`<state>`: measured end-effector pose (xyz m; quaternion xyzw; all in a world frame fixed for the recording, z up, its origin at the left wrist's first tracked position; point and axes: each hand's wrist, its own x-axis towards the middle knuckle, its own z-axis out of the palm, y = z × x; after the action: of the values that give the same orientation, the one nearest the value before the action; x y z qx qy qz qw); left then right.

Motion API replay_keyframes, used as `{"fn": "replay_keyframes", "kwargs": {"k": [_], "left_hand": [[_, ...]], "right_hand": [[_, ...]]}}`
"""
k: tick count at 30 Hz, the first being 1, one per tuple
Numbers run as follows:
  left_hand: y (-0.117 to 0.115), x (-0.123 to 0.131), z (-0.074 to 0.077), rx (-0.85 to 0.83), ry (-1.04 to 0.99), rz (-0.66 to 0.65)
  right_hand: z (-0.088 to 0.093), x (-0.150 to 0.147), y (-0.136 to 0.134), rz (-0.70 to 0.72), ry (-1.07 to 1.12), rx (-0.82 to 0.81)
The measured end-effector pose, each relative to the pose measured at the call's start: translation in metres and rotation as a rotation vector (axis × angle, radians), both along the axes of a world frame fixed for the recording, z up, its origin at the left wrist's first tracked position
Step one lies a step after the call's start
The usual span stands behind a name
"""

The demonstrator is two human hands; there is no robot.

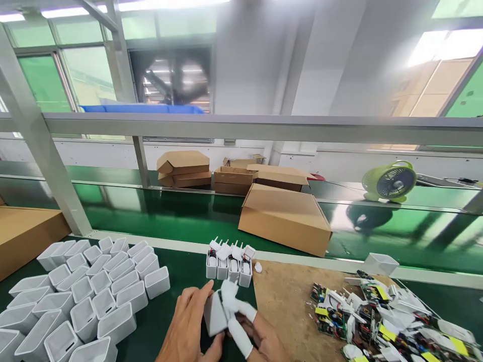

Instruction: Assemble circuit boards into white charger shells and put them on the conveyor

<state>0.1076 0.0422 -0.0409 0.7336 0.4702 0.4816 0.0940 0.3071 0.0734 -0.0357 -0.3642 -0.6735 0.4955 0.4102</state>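
Low in the middle of the head view, my left hand [190, 322] is closed round a white plastic housing [216, 314]. Against the housing's right side, my right hand [260, 334], with white covers on some fingers, pinches a small white part [229, 291]. How far that part sits in the housing is hidden by the fingers. Just beyond my hands stands a row of several upright white housings [222, 269] with small parts and pronged plug pieces on top. A small white piece [258, 267] lies beside the row.
Many empty white housings [100, 281] stand at the left. Circuit boards and white parts [392, 322] are heaped at the right, by a brown board [287, 306]. Behind are a closed cardboard box [285, 216], a green fan [390, 182] and a metal crossbar [241, 128].
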Motion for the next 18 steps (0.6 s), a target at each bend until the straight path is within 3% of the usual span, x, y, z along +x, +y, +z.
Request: {"fn": "replay_keyframes", "kwargs": {"k": [2, 4, 9, 11, 14, 18], "left_hand": [[0.004, -0.005, 0.004, -0.067, -0.009, 0.007], [0.012, -0.014, 0.020, -0.179, -0.030, 0.036], [0.046, -0.044, 0.093, -0.431, 0.028, 0.175], [0.065, -0.052, 0.112, -0.551, 0.110, 0.155], [0.093, -0.057, 0.111, -0.679, 0.167, 0.101], [0.120, -0.049, 0.087, -0.778, 0.169, 0.062]], "right_hand": [[0.003, 0.003, 0.000, -0.042, -0.030, 0.089], [0.006, 0.010, 0.004, -0.125, -0.070, 0.129], [0.006, 0.036, 0.029, -0.384, -0.142, 0.173], [-0.002, 0.043, 0.040, -0.442, -0.139, 0.144], [-0.018, 0.046, 0.057, -0.387, -0.103, 0.069], [-0.033, 0.041, 0.074, -0.328, -0.112, 0.043]]}}
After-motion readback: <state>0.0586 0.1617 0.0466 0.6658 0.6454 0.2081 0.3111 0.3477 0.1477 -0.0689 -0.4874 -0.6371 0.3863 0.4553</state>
